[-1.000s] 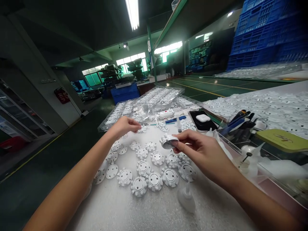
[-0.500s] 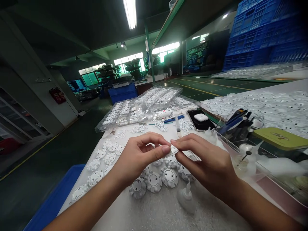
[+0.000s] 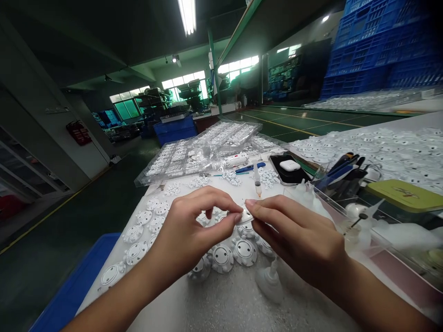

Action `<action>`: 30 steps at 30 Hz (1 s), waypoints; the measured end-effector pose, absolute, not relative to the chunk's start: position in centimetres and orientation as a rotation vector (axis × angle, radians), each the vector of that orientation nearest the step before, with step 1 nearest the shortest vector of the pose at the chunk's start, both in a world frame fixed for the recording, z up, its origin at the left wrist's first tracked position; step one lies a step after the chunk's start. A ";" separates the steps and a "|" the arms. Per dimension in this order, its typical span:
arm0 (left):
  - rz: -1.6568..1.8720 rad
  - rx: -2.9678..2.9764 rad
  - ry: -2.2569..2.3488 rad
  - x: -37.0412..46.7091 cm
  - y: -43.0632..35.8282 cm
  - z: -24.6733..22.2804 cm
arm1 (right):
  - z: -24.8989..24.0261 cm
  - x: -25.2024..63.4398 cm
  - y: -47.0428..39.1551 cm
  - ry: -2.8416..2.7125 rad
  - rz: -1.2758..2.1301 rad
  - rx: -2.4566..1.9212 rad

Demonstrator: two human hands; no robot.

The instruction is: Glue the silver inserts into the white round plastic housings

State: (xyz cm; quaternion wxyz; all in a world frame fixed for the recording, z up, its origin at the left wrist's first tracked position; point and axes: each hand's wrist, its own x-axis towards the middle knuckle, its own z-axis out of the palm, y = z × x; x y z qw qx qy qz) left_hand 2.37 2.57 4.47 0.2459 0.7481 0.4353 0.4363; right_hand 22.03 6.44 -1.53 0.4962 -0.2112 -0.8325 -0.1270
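Between my two hands is a small white disc-like part (image 3: pixel 246 216), held tilted above the table. My left hand (image 3: pixel 204 226) pinches its left edge between thumb and forefinger. On its right edge, the fingertips of my right hand (image 3: pixel 294 226) are closed. Under and around the hands, several round white pieces with dark holes (image 3: pixel 245 250) lie on the white table (image 3: pixel 221 304). A translucent squeeze bottle (image 3: pixel 271 282) rests near my right wrist. Beyond the hands lies a syringe (image 3: pixel 257 180) with an orange tip.
Clear trays of white parts (image 3: pixel 173 159) lie at the back, with a blue-handled tool (image 3: pixel 255 167) before them. A phone (image 3: pixel 289 173) carries a white case. Rightward are a clear bin (image 3: pixel 387 249), a green lid (image 3: pixel 408 194) and many white parts (image 3: pixel 380 152).
My left thumb and forefinger have shifted slightly left along the disc, which is now tilted differently. The camera view has moved a little.
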 end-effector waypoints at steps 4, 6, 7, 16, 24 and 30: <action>1.204 1.881 1.209 2.2 2.8 3.6 | -1.6 22.1 6.5 -2.014 -0.301 -0.518; 1.222 1.834 1.207 2.1 2.8 3.0 | -1.5 22.1 6.5 -2.004 -0.300 -0.509; 1.244 1.857 1.184 2.0 2.8 2.8 | -1.4 22.2 6.4 -2.002 -0.305 -0.513; 1.487 2.385 0.936 2.2 3.1 0.3 | -1.3 21.9 5.8 -2.028 -0.370 -0.643; 1.442 2.042 1.187 2.2 2.7 -0.2 | -0.9 25.4 4.0 -1.874 -0.026 -0.949; 1.351 1.486 1.235 1.6 3.0 0.1 | -5.4 23.9 -1.1 -1.885 -0.121 -1.065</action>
